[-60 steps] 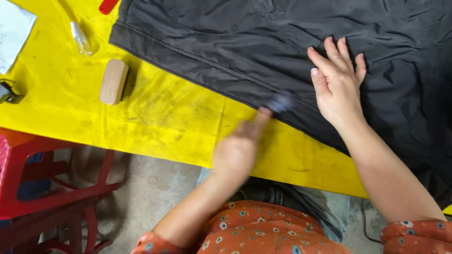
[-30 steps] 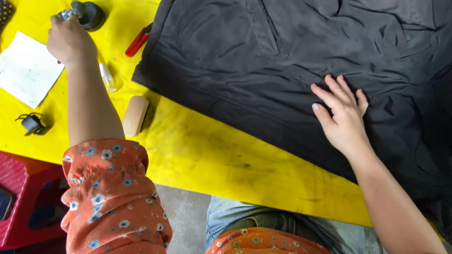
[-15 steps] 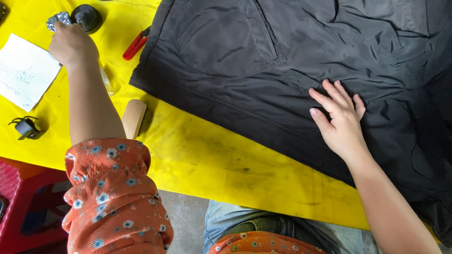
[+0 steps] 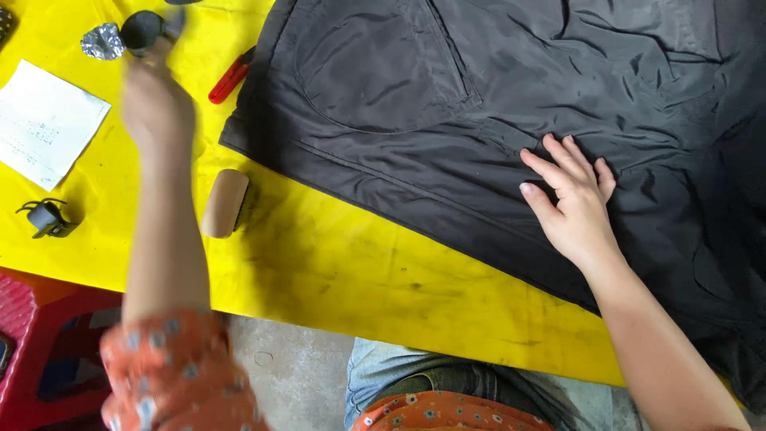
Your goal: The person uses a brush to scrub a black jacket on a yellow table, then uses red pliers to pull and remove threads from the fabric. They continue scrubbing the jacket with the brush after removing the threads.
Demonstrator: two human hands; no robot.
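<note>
Right hand [image 4: 576,201] flat on black garment [image 4: 495,104], fingers spread, palm pressing fabric down. Garment covers far right of yellow table [image 4: 335,263]. Left hand [image 4: 155,108] blurry, far left, holding small dark thing; can't tell grip. Just beyond it: black round object [image 4: 142,29], foil ball [image 4: 102,41]. Red cutter [image 4: 231,76] touching garment edge, tan block [image 4: 225,203] nearer, white paper [image 4: 44,124] left.

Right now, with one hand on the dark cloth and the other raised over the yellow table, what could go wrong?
The left hand is blurred with motion beside a small dark round object and crumpled foil; it might knock them. Only the right hand presses the black garment, which could slide on the yellow table. The red tool lies at the garment's edge and might snag it.
</note>
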